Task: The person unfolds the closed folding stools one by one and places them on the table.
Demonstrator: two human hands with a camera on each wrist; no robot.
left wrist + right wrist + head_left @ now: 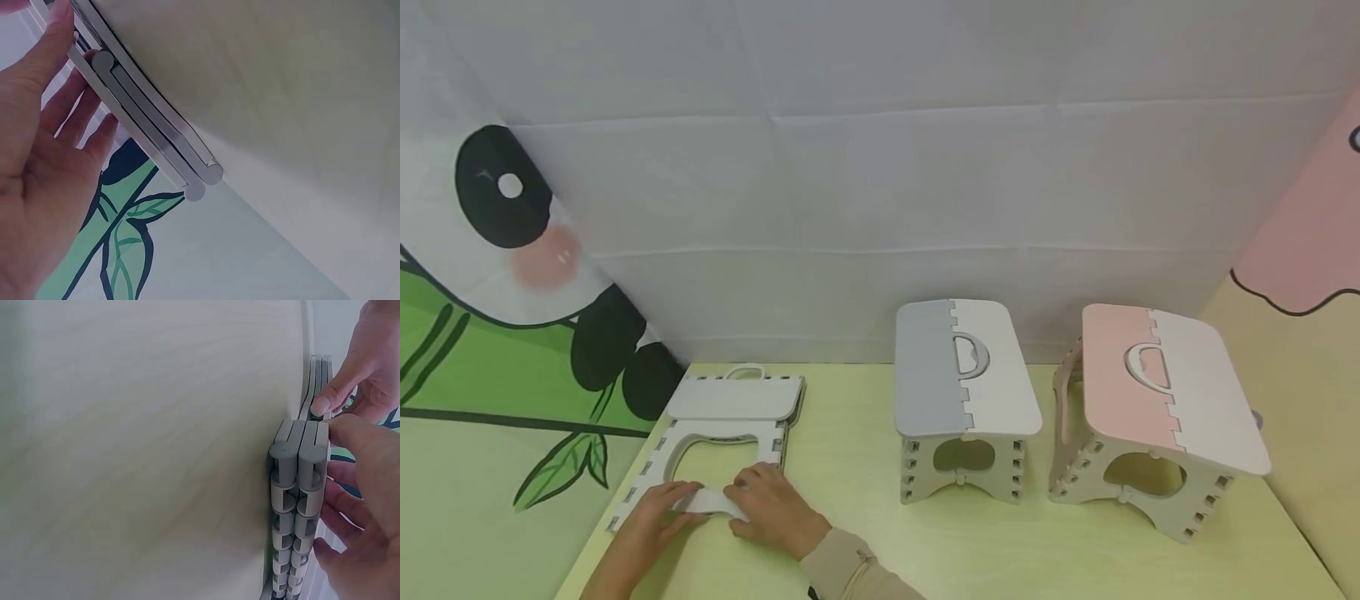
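A white folding step stool lies folded flat at the left of the table, its carry handle at the far end. My left hand grips the near end of its legs, the thumb at the edge and the fingers over the upper face. Beside it, my right hand holds the right near corner, fingers spread on the upper face and thumb at the end edge. Stacked layers and rounded grey hinges show along the side in the right wrist view. The left wrist view shows two folded leg panels lying close together.
Two stools stand unfolded on the pale yellow table: a grey-and-white stool in the middle and a pink-and-white stool at the right. A white cloth backdrop rises behind, with cartoon-printed walls at both sides.
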